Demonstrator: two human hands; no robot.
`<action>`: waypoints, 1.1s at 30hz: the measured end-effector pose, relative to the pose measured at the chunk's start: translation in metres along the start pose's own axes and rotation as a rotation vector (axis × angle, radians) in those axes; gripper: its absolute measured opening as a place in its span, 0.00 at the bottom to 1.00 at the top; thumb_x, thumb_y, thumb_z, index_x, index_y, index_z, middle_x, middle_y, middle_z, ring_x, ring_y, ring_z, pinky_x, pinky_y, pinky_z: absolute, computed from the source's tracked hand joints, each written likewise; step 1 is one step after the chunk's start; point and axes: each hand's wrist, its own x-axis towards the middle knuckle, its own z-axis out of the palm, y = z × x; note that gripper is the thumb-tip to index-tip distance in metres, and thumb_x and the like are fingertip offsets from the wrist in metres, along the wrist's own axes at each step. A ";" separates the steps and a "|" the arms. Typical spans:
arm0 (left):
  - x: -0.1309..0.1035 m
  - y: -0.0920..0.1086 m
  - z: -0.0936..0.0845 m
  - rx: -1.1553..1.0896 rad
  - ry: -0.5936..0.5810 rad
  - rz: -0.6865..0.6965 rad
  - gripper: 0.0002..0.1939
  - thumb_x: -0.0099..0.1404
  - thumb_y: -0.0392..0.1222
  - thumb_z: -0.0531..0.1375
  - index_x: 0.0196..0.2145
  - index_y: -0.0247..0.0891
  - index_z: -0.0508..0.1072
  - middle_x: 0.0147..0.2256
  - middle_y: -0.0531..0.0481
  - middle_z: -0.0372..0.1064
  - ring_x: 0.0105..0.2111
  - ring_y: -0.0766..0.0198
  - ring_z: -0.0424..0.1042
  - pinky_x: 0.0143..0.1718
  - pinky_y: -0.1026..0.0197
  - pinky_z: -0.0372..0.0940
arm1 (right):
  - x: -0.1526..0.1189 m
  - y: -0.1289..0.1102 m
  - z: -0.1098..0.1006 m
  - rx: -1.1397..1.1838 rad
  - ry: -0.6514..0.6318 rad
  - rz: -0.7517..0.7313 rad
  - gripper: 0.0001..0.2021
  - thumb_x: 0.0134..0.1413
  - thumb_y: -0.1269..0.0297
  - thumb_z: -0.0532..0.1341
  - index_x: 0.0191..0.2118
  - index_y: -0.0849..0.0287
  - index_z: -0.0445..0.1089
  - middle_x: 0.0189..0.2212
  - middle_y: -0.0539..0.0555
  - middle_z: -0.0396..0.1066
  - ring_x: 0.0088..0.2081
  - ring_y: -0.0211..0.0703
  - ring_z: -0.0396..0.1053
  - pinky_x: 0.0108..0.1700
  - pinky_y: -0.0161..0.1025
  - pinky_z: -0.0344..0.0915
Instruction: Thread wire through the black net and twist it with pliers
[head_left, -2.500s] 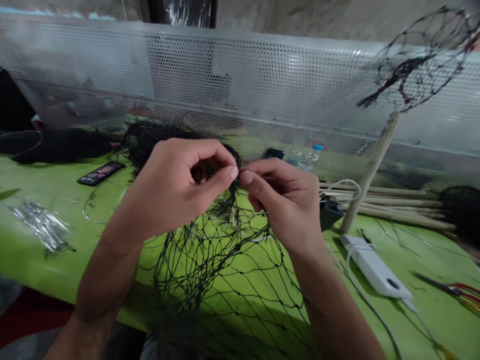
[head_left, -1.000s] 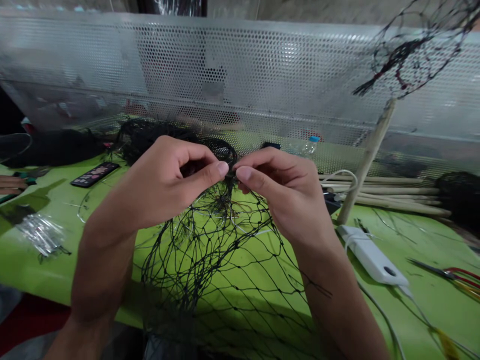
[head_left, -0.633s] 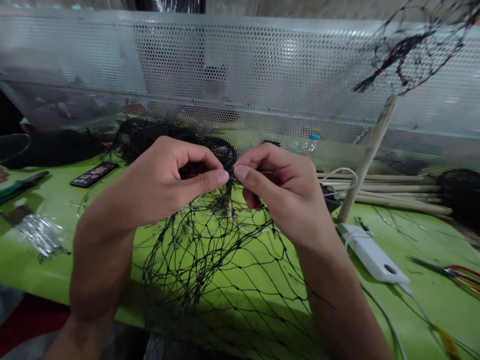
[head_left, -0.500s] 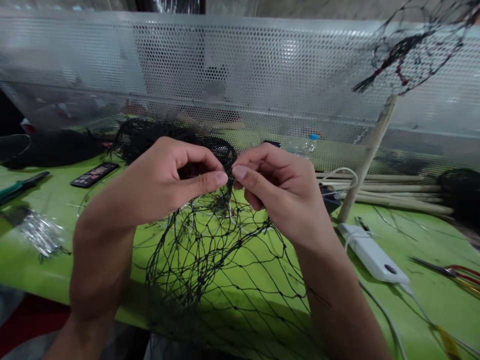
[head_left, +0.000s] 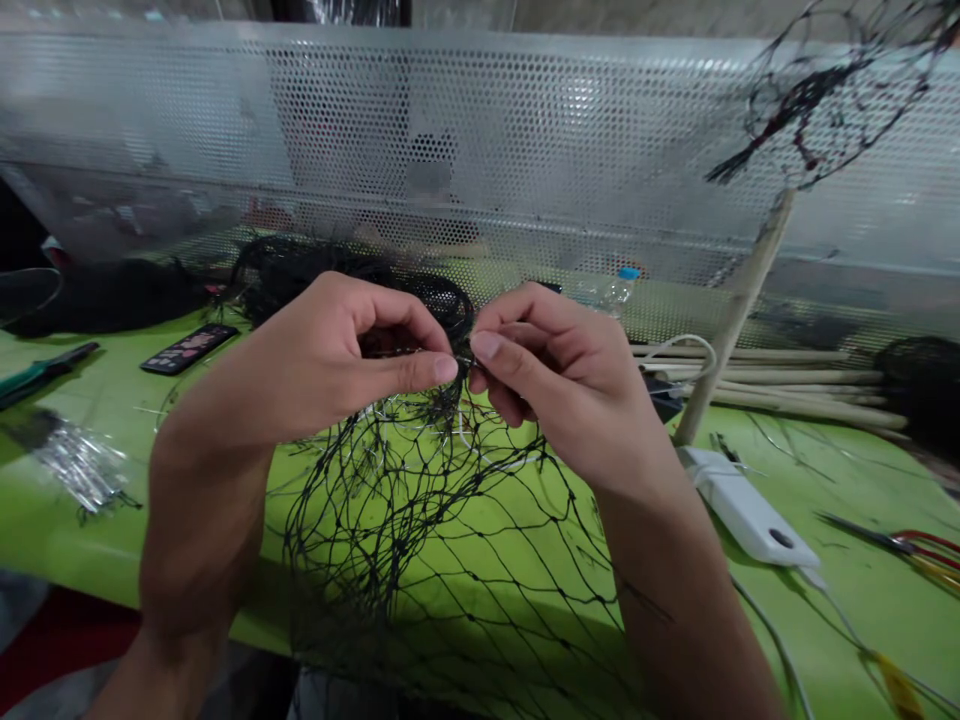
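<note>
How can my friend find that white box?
On the bright green table, look right of the person's right forearm. Between that and the red-handled metal tool lies a long white box. Unlike its neighbours, it's blocky, with a dark round spot.

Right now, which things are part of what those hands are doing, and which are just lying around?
Probably part of the job:
- left hand and right hand, fingertips pinched
- thin dark strand between them
- black knotted net below

Seemingly just lying about, untouched:
- blue-capped bottle
- stacked wooden sticks
- red-and-yellow-handled scissors
</note>
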 end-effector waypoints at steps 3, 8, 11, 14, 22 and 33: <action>0.000 -0.001 0.000 -0.045 -0.031 -0.012 0.07 0.63 0.45 0.68 0.34 0.40 0.82 0.26 0.53 0.73 0.25 0.69 0.65 0.23 0.67 0.59 | 0.001 0.002 0.000 0.049 -0.012 0.029 0.12 0.61 0.54 0.70 0.35 0.55 0.71 0.22 0.44 0.70 0.17 0.32 0.62 0.17 0.33 0.56; 0.001 0.000 0.000 -0.052 -0.016 -0.025 0.06 0.62 0.44 0.69 0.34 0.39 0.82 0.26 0.53 0.73 0.25 0.69 0.64 0.24 0.68 0.59 | 0.001 0.002 -0.003 0.081 -0.027 0.084 0.07 0.63 0.64 0.66 0.34 0.56 0.71 0.24 0.46 0.73 0.20 0.33 0.67 0.19 0.32 0.59; 0.001 0.000 0.000 -0.031 0.013 -0.024 0.07 0.62 0.45 0.69 0.35 0.39 0.82 0.27 0.53 0.73 0.25 0.70 0.64 0.24 0.68 0.59 | -0.001 0.000 -0.004 -0.001 -0.007 0.042 0.06 0.65 0.67 0.63 0.34 0.56 0.70 0.25 0.47 0.73 0.23 0.35 0.70 0.22 0.34 0.63; 0.000 0.000 0.000 -0.039 0.047 -0.015 0.08 0.62 0.45 0.69 0.35 0.38 0.82 0.26 0.53 0.71 0.25 0.69 0.64 0.24 0.68 0.59 | -0.007 -0.003 -0.003 -0.223 0.056 -0.072 0.06 0.66 0.68 0.62 0.34 0.55 0.70 0.26 0.48 0.72 0.26 0.38 0.71 0.26 0.37 0.65; -0.001 -0.001 -0.002 -0.084 0.065 -0.013 0.07 0.61 0.44 0.69 0.33 0.39 0.81 0.26 0.53 0.69 0.25 0.69 0.61 0.23 0.67 0.57 | -0.010 -0.005 -0.001 -0.562 0.080 -0.264 0.05 0.67 0.65 0.61 0.37 0.53 0.68 0.23 0.46 0.67 0.23 0.36 0.60 0.27 0.39 0.58; 0.002 -0.005 -0.008 -0.051 -0.006 0.060 0.09 0.67 0.47 0.65 0.35 0.39 0.79 0.28 0.53 0.68 0.26 0.69 0.62 0.26 0.67 0.59 | -0.007 0.000 0.002 -0.615 0.118 -0.377 0.06 0.67 0.69 0.61 0.36 0.54 0.66 0.23 0.43 0.61 0.22 0.33 0.54 0.27 0.38 0.55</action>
